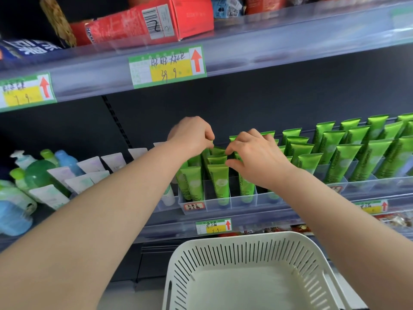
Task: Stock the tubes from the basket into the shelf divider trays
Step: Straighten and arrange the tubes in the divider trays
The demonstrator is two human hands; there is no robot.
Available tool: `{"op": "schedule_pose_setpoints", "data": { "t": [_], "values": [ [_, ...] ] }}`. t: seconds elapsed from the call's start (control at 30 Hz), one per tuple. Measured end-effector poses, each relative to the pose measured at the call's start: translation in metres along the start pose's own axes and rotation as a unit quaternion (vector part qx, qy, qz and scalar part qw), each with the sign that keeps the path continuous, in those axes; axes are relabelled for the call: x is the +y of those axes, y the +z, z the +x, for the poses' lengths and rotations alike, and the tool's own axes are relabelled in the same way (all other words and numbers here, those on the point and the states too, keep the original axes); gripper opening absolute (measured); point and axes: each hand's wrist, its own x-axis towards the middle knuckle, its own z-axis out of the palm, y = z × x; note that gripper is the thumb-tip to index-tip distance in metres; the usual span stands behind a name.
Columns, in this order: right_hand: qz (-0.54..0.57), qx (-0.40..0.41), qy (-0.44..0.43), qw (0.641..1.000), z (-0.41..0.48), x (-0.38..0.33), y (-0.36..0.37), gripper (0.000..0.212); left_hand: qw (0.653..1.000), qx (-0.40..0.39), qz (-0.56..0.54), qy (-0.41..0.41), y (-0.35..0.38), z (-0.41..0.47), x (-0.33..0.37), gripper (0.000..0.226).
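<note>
- I stand at a store shelf unit with a dark back panel [268, 97] and clear plastic front rails.
- My left hand [192, 135] reaches into the middle shelf [279, 209], thumb and forefinger pinched together on the crimped top of a green tube [218, 151].
- My right hand [252, 153] is just beside it, fingers curled, forefinger and thumb nipping at the same crimp. It may be the next tube forward; my knuckles hide the contact.
- That tube stands upright in a clear divider tray [221, 204] at the shelf's front edge, in a lane with more tubes before and behind it.
- More green tubes [335, 153] fill the lanes toward the shelf's right end, all cap down and leaning back.
- A small red-edged label [194, 206] sits on the tray's front wall.
- Toward the left end lie white tubes [89, 166], then green and blue bottles [38, 171].
- The upper shelf [290, 41] carries a red carton [138, 23], with a green and yellow price tag [167, 66] on its rail.
- The white slotted basket [245, 249] sits below me, in front of the lower shelf.
</note>
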Motion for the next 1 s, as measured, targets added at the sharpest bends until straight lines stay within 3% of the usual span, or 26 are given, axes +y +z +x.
{"op": "schedule_pose_setpoints", "data": {
  "t": [0.3, 0.4, 0.63, 0.83, 1.0],
  "values": [
    [0.014, -0.004, 0.004, 1.000, 0.001, 0.008, 0.003, 0.045, 0.999, -0.028, 0.021, 0.001, 0.011, 0.010, 0.003, 0.006],
    [0.018, -0.001, 0.006, 1.000, 0.004, 0.006, 0.002, 0.047, 1.000, 0.000, -0.007, -0.007, 0.007, 0.014, 0.000, 0.009],
    [0.017, -0.001, 0.007, 1.000, 0.008, 0.006, 0.004, 0.050, 0.996, -0.018, 0.079, -0.032, 0.014, 0.025, -0.004, 0.006],
    [0.016, -0.012, 0.009, 1.000, 0.004, 0.012, 0.005, 0.052, 0.996, 0.037, 0.084, 0.002, 0.026, 0.034, 0.003, 0.010],
    [0.024, -0.004, 0.012, 1.000, 0.003, 0.013, 0.004, 0.050, 0.997, 0.024, 0.069, 0.017, 0.030, 0.033, 0.009, 0.007]
  ]
}}
